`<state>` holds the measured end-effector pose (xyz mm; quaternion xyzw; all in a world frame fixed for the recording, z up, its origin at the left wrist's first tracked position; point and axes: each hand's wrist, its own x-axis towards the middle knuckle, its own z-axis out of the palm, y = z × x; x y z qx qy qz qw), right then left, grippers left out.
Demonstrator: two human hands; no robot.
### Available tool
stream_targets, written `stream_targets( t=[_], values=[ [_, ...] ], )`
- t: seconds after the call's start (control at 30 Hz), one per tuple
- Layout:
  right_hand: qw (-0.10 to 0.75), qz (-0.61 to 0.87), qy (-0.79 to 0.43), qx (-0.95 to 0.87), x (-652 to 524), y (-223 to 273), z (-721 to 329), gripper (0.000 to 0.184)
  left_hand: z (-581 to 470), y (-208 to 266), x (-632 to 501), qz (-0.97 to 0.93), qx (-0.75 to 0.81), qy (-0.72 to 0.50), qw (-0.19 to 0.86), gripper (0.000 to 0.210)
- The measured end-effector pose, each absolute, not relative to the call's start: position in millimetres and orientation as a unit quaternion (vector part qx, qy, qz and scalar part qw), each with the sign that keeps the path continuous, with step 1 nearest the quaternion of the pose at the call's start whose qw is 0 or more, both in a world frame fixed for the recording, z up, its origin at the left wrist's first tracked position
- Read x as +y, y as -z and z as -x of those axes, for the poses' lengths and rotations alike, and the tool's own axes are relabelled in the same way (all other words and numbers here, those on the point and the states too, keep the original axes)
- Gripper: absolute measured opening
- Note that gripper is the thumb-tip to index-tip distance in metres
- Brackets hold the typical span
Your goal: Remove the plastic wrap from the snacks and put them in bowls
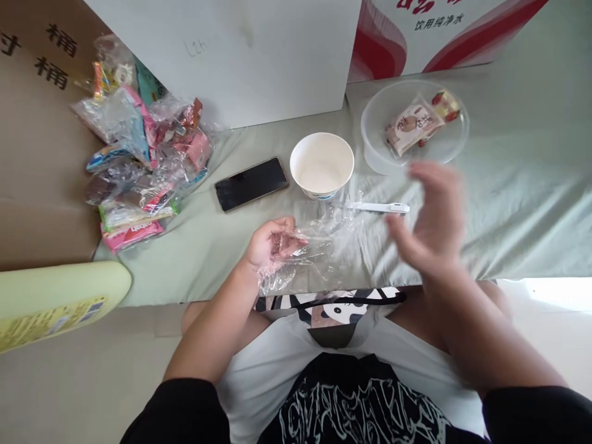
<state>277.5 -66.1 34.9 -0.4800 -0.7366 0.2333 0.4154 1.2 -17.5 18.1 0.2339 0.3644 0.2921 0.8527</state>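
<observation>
My left hand (277,242) is closed around a crumpled clear plastic bag (319,246), whose film covers some of the fingers and spreads to the right over the cloth. Raised near the round clear tub (370,157), my right hand (435,216) is smeared by motion; its thumb and fingers are apart with nothing between them. A slim white tool (379,208) lies between the hands, its left end under or beside the film. Just beyond the bag stands a white paper bowl (322,165) with nothing visible inside. Small wrapped snacks (411,126) lie in the tub.
A black phone (251,184) lies left of the bowl. Many snack wrappers (143,154) are heaped at the left by a brown carton (41,142). White boxes (277,55) stand behind. A yellow bottle (65,302) juts in at the left edge of the green cloth (518,203).
</observation>
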Motion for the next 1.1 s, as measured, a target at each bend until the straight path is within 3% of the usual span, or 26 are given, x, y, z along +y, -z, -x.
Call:
stream_targets(
  t=[0.27,0.4,0.5,0.57,0.63,0.67,0.77,0.83,0.9,0.97,1.1],
  values=[
    [0.384,0.439,-0.305,-0.753,-70,-23,-245,0.016,8,-23,-21,-0.289,0.299,-0.171,0.893,0.03],
    [0.422,0.468,-0.357,-0.69,-76,-20,-251,0.022,25,-24,-9,-0.323,0.342,-0.273,0.839,0.035],
    [0.482,0.53,-0.406,-0.567,-78,-17,-253,0.028,37,-23,-5,-0.369,0.369,-0.367,0.77,0.071],
    [0.528,0.545,-0.428,-0.491,-76,-13,-252,0.03,42,-22,-7,-0.419,0.364,-0.348,0.755,0.1],
    [0.559,0.556,-0.434,-0.436,-72,-8,-252,0.03,44,-22,-11,-0.452,0.369,-0.289,0.759,0.113],
    [0.567,0.562,-0.432,-0.42,-70,-6,-253,0.031,43,-23,-13,-0.458,0.385,-0.261,0.758,0.108],
    [0.589,0.554,-0.405,-0.427,-67,-3,-256,0.028,39,-24,-15,-0.45,0.475,-0.24,0.717,0.051],
    [0.575,0.529,-0.395,-0.483,-69,-3,-258,0.032,35,-26,-14,-0.424,0.515,-0.277,0.692,0.028],
    [0.511,0.518,-0.398,-0.559,-72,-4,-257,0.065,33,-27,-11,-0.393,0.515,-0.318,0.692,0.026],
    [0.445,0.526,-0.412,-0.597,-75,-4,-254,0.078,34,-28,-9,-0.369,0.497,-0.338,0.709,0.025],
    [0.477,0.545,-0.441,-0.53,-76,-4,-250,0.051,39,-32,-6,-0.313,0.473,-0.343,0.749,0.03]
  ],
)
